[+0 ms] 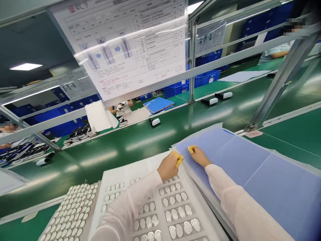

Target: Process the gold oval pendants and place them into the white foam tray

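Note:
Yellow finger covers wrap the fingertips of both my hands. My left hand (168, 166) is closed in a pinch above the far end of a white foam tray (117, 172); a small shiny edge shows at its fingertips, too small to name. Rows of oval, silver-rimmed pieces (181, 212) sit in the tray's slots. To the right, my right hand (199, 156) pinches a tiny pale thing over the blue sheet (240, 157), close to its far left corner. What that thing is, I cannot make out. The two hands are apart.
Left of the tray lies a board (96, 189) covered with many white ovals. Beyond runs a green conveyor belt (130, 140) carrying black-and-white parts (154, 122). A metal post (278, 77) and an instruction sheet (125, 47) stand ahead. Co-workers sit across the line.

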`<state>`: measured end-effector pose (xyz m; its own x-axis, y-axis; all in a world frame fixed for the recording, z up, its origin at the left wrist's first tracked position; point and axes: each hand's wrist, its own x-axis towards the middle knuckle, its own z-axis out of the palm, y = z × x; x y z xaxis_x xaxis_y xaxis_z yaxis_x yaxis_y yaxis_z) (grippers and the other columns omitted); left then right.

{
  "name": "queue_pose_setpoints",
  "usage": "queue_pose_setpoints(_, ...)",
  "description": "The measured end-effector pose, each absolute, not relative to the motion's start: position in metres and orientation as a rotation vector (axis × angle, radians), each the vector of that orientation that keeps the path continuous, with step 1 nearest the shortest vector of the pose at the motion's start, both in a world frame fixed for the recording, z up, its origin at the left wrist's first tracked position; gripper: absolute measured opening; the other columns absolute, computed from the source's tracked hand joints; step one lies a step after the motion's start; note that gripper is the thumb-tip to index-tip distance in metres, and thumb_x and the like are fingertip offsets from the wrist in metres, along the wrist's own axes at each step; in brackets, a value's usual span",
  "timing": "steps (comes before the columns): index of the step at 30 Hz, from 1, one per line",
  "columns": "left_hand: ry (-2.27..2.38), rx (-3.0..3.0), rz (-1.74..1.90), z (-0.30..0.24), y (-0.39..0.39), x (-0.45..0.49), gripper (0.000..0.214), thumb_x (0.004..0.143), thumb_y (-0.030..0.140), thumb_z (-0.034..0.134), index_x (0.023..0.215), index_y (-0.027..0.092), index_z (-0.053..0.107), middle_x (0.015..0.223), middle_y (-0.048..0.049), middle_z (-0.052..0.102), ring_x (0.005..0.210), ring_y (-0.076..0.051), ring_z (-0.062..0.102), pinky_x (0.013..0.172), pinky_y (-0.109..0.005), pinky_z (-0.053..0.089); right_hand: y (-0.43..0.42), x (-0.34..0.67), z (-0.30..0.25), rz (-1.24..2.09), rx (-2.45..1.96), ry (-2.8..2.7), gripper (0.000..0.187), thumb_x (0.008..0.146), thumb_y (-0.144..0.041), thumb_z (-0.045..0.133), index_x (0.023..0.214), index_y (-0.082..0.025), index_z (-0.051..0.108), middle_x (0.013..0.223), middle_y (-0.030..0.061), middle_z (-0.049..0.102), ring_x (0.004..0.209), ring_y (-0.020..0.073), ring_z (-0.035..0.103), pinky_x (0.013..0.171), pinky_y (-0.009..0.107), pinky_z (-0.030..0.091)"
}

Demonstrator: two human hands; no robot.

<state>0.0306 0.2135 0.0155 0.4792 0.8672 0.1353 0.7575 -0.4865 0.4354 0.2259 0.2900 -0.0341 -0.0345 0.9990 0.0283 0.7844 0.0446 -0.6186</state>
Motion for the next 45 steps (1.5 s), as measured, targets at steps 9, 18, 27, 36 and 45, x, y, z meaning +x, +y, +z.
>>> queue_pose_setpoints(9, 1.069, 1.998, 1.109, 0.042, 0.054, -0.035, 0.010, 0.102, 0.024, 0.044, 0.096, 0.023, 0.052, 0.110, -0.0097, 0.053, 0.101, -0.020, 0.055, 0.092, -0.039, 0.052, 0.098, 0.182, 0.020, 0.916, -0.993, -1.989, 0.020, 0.103, -0.034, 0.042, 0.086, -0.026, 0.051, 0.081, 0.0006, 0.056, 0.074, 0.0182, 0.056, 0.071, 0.033, 0.053)
queue_pose_setpoints(18, 1.013, 1.782, 1.258, 0.030, -0.002, -0.034, 0.011, 0.103, 0.033, 0.046, 0.103, 0.025, 0.054, 0.118, -0.0091, 0.055, 0.111, -0.022, 0.055, 0.101, -0.045, 0.048, 0.025, 0.145, 0.011, 1.055, -0.721, -1.779, 0.012, 0.100, -0.024, 0.051, 0.088, -0.028, 0.052, 0.077, -0.0022, 0.045, 0.067, 0.0168, 0.043, 0.061, 0.028, 0.041)
queue_pose_setpoints(27, 1.036, 1.782, 1.244, 0.037, -0.017, -0.042, 0.015, 0.095, 0.037, 0.063, 0.101, 0.026, 0.055, 0.116, -0.0081, 0.058, 0.108, -0.022, 0.061, 0.097, -0.043, 0.052, 0.012, 0.139, 0.010, 1.201, -0.709, -1.757, 0.011, 0.102, -0.026, 0.048, 0.091, -0.028, 0.052, 0.082, 0.0001, 0.046, 0.074, 0.0192, 0.045, 0.066, 0.032, 0.042)
queue_pose_setpoints(36, 1.020, 1.820, 1.334, 0.031, -0.016, -0.043, 0.030, 0.094, 0.035, 0.064, 0.120, 0.025, 0.052, 0.114, -0.0088, 0.067, 0.103, -0.022, 0.065, 0.091, -0.039, 0.054, 0.014, 0.142, 0.012, 1.300, -0.692, -1.645, 0.017, 0.102, -0.038, 0.051, 0.091, -0.027, 0.058, 0.081, 0.0020, 0.050, 0.072, 0.0191, 0.048, 0.063, 0.031, 0.043)
queue_pose_setpoints(45, 0.965, 2.411, 1.332, 0.029, -0.003, -0.049, 0.047, 0.096, 0.017, 0.052, 0.142, 0.025, 0.041, 0.110, -0.0104, 0.066, 0.112, -0.023, 0.061, 0.108, -0.050, 0.047, 0.023, 0.137, 0.014, 1.572, -0.796, -1.595, 0.041, 0.092, -0.063, 0.058, 0.082, -0.024, 0.067, 0.077, 0.0014, 0.053, 0.072, 0.0178, 0.048, 0.066, 0.030, 0.043)
